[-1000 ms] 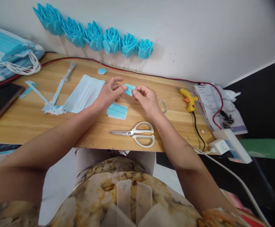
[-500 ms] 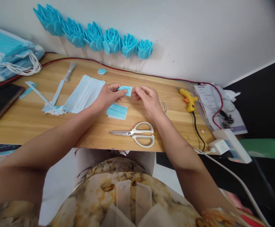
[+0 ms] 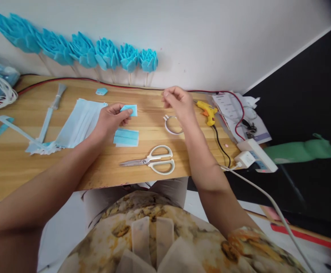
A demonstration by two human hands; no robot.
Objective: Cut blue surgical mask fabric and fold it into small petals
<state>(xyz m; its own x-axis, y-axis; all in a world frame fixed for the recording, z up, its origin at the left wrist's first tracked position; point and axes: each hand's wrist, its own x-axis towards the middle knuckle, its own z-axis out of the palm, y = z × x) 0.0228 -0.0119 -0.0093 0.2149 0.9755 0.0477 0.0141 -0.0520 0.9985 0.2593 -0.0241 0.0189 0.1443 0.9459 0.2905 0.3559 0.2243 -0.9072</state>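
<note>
Between the thumb and fingers of my left hand [image 3: 111, 117] is a small folded piece of blue mask fabric [image 3: 133, 110]. My right hand [image 3: 180, 101] is raised to its right, fingertips pinched together; whatever they hold is too small to make out. Below that hand lies a roll of tape [image 3: 167, 129], partly covered by my wrist. Cut blue rectangles [image 3: 127, 137] rest on the table just under my left hand. White-handled scissors [image 3: 147, 161] lie nearer the front edge. Behind my left hand sits another small folded blue piece [image 3: 101, 91].
Pleated mask sheets [image 3: 78, 123] and cut strips [image 3: 45, 125] lie to the left. Blue fabric flowers [image 3: 107, 53] on sticks lean on the wall. To the right are a yellow glue gun [image 3: 208, 112], papers [image 3: 228, 99], a power strip [image 3: 258, 156] and a green bottle [image 3: 299, 151].
My right hand has moved up and away from the blue piece, uncovering more of the tape roll. My left hand keeps its grip. The whole view has turned to the right.
</note>
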